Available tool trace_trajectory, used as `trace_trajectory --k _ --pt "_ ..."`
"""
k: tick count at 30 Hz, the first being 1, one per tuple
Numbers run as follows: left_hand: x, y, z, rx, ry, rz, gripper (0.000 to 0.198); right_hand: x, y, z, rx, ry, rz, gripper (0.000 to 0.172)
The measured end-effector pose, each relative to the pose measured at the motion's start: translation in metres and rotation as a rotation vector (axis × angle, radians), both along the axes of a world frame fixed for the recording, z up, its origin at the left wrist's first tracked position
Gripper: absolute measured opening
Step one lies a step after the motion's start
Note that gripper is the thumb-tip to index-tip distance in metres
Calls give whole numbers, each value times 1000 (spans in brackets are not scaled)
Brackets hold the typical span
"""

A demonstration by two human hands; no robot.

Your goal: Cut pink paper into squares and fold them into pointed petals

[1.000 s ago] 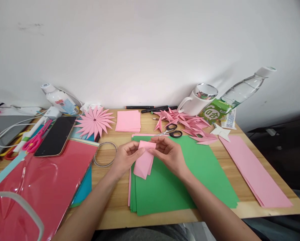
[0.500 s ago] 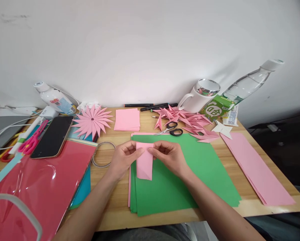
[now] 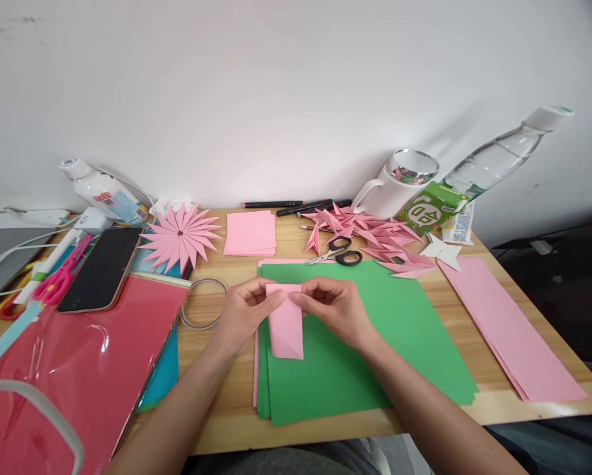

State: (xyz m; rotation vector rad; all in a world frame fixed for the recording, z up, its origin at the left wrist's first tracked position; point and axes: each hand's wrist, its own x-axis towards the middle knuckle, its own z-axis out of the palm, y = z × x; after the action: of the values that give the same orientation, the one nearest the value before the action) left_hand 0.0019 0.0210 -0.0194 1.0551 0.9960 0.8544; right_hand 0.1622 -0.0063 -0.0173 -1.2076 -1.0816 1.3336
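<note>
While left hand (image 3: 244, 315) and right hand (image 3: 335, 310) pinch the pink paper (image 3: 286, 330) hanging below the fingertips, uneven pressure could skew its crease.

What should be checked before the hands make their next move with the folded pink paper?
1. The left hand pinches the pink paper at its top edge: ok.
2. The right hand pinches the same edge: ok.
3. The paper is over the green sheets, not the bare table: ok.
4. The scissors lie apart from both hands: ok.
5. Paper layers aligned along the lower edge: cannot tell.
</note>
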Motion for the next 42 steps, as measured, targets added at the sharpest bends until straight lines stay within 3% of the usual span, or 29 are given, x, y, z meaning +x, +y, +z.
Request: trace_trajectory --k 24,28,36,42 --pt "1 0 -1 -56 -4 32 24 1 1 -1 -20 45 -3 24" --pt "1 0 3 9 47 -30 19 2 1 -2 -21 25 9 26" --pt "-8 2 15 308 360 -214 17 3 -4 -6 2 -165 170 24" --pt "-10 4 17 300 424 -266 14 5 -5 -7 27 -157 191 35"
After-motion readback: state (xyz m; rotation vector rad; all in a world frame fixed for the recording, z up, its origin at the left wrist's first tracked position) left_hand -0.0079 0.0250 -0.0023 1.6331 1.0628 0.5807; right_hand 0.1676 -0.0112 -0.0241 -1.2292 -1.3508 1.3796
